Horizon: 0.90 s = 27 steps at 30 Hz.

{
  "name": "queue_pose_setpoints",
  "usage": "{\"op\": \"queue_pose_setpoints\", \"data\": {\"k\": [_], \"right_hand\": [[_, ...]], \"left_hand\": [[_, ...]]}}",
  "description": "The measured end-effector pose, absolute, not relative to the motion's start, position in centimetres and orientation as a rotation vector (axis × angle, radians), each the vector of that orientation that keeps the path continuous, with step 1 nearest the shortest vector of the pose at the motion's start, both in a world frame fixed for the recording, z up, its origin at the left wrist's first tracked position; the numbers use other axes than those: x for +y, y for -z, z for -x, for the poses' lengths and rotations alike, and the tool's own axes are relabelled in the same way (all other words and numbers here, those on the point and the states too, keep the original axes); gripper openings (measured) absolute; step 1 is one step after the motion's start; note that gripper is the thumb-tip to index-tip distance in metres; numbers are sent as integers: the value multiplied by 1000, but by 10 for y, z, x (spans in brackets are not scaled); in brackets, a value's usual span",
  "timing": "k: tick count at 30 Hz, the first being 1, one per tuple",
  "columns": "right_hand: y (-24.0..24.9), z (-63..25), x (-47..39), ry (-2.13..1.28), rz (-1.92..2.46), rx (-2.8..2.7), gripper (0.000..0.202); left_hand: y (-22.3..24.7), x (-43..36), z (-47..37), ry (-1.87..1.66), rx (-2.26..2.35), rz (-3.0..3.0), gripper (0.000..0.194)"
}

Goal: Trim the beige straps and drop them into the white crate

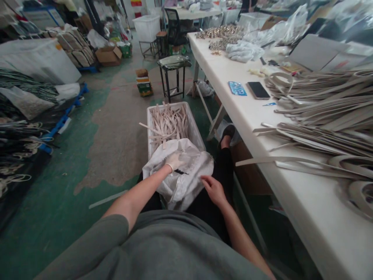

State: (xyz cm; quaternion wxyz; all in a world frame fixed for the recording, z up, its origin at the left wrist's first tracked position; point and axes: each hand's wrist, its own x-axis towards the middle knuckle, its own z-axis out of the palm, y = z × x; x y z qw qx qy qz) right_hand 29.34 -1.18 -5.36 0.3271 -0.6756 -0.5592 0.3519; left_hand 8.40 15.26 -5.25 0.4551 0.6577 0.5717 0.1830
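Note:
A white woven sack (194, 149) lies across my lap with its mouth open, against the near end of a white plastic bin (196, 126). Inside the bin is a heap of pale beige strips (170, 122). My left hand (175, 160), in a white glove, reaches into the sack's mouth; its fingers blend into the pale fabric and do not show clearly. Bare and curled, my right hand (214, 188) pinches the sack's right edge. Something dark shows in the sack just below my left wrist.
Along my right runs a long white table (256, 136) bearing bundles of grey-beige straps (329, 97), a phone (258, 90) and a blue packet (237, 88). A black-legged stool (174, 64) stands beyond the bin. Blue pallets (65, 116) with stacked goods line the left.

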Motion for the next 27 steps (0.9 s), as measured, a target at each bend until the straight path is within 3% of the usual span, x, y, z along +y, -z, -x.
{"op": "queue_pose_setpoints", "data": {"k": [8, 12, 16, 21, 27], "right_hand": [[57, -288, -6, -893, 1860, -1660, 24], [57, -286, -5, -864, 1826, -1573, 24], [45, -276, -5, -874, 1718, -1315, 27], [11, -240, 2, -1122, 1422, -1090, 32], [-6, -206, 24, -1531, 1303, -908, 49]], "left_hand": [[50, 154, -80, -205, 1545, -1862, 23], [17, 153, -56, -252, 1545, -1913, 27], [-21, 134, -29, -520, 1478, -1710, 31], [-52, 94, -14, -656, 1287, -1371, 24], [-56, 69, -17, -651, 1206, -1332, 18]]}}
